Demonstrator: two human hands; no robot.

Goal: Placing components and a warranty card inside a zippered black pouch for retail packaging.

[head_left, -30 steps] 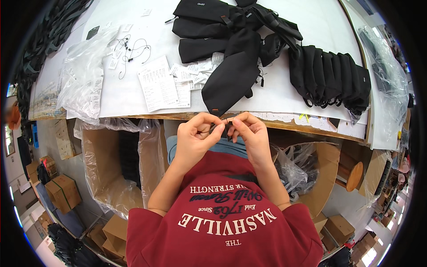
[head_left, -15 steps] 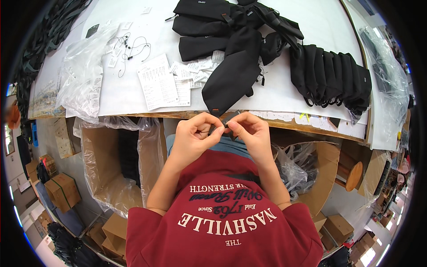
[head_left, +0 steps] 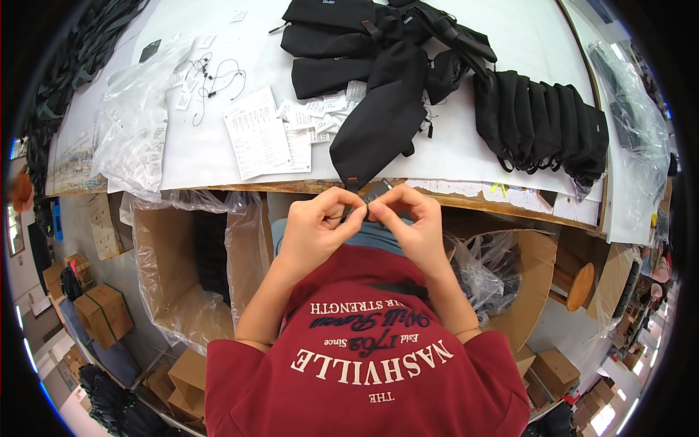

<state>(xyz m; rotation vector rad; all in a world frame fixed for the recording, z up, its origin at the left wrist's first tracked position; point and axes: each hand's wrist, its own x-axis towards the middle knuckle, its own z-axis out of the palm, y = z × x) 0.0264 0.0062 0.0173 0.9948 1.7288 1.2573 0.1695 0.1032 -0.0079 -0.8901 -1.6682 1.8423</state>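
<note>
My left hand [head_left: 325, 218] and my right hand [head_left: 409, 220] meet just in front of the table edge, fingertips pinched and almost touching. Between and behind the fingers shows a small dark tag [head_left: 376, 192] with pale marks; my right fingers press against it. Whatever my left pinch holds is too small to make out. A long black fabric pouch [head_left: 380, 109] lies on the table right beyond my hands, its narrow end with a little orange label hanging at the edge above my left fingers.
More black pouches [head_left: 328, 42] are piled at the back, and a row of them [head_left: 542, 120] stands at the right. Loose white tags [head_left: 320, 113], printed sheets [head_left: 256, 138], black cords [head_left: 211, 80] and clear plastic bags [head_left: 135, 116] lie leftward. Plastic-lined cartons [head_left: 171, 269] stand below the table.
My fingertips have shifted slightly, and more of the dark tag shows between them. The pouch has barely moved.
</note>
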